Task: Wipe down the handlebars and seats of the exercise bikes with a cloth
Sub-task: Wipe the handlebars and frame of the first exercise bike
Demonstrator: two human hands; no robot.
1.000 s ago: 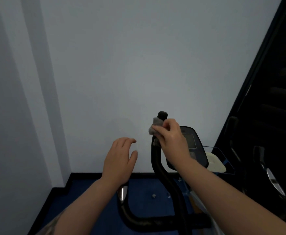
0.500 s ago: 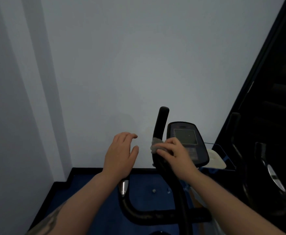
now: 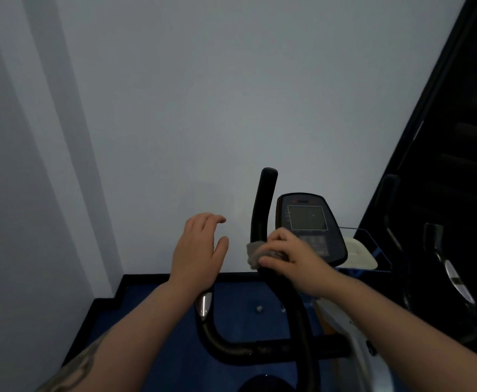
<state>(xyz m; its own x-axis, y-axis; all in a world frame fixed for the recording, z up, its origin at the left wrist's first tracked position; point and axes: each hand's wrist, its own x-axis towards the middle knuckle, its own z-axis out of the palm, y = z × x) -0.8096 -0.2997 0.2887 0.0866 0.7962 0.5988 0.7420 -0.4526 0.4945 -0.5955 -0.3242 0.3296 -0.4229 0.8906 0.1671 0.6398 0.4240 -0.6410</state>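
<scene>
The right hand's fingers (image 3: 277, 239) curl around a grey cloth (image 3: 255, 254), clamping it against the black upright handlebar (image 3: 262, 205), partway down the bar beside the console (image 3: 308, 222). The left hand (image 3: 199, 250) hovers nearby, fingers relaxed and slightly apart, holding nothing.

The right hand (image 3: 289, 257) grips a grey cloth (image 3: 255, 254) wrapped round the upright black handlebar (image 3: 262, 205) just left of the bike's console (image 3: 309, 222), while the left hand (image 3: 199, 250) hovers with relaxed fingers above the silver-capped end (image 3: 204, 305) of the lower bar.
</scene>
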